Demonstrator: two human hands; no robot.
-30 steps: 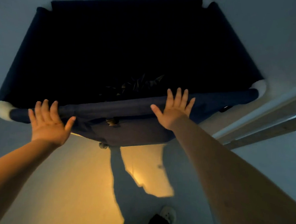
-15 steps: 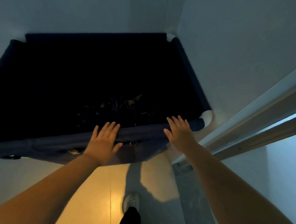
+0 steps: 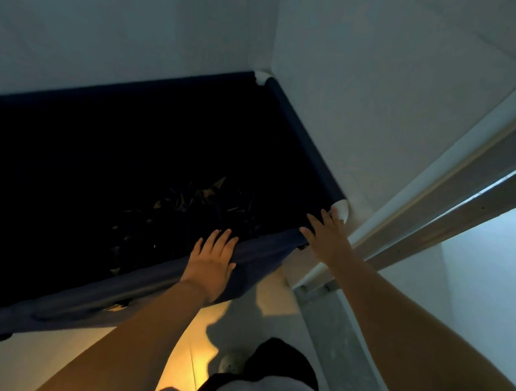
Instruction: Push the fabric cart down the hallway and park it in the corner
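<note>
The dark navy fabric cart (image 3: 301, 143) with white corner joints stands tight in the corner where two pale walls meet, its far right corner touching the wall junction. Its inside is very dark, with some crumpled dark material at the bottom. My left hand (image 3: 209, 264) lies flat on the cart's near rim, fingers spread. My right hand (image 3: 328, 233) rests flat on the near right corner of the rim, next to the white joint. Neither hand is closed around the rim.
A door frame (image 3: 429, 216) with a metal threshold strip (image 3: 323, 291) runs along the right, right next to the cart's corner. Walls bound the cart at the back and right. My shoe (image 3: 231, 363) stands on the warmly lit floor (image 3: 182, 358) below the cart.
The cart has rolled further into the corner and to the right. Both hands have slid rightward along the near rim, the right one reaching the corner joint.
</note>
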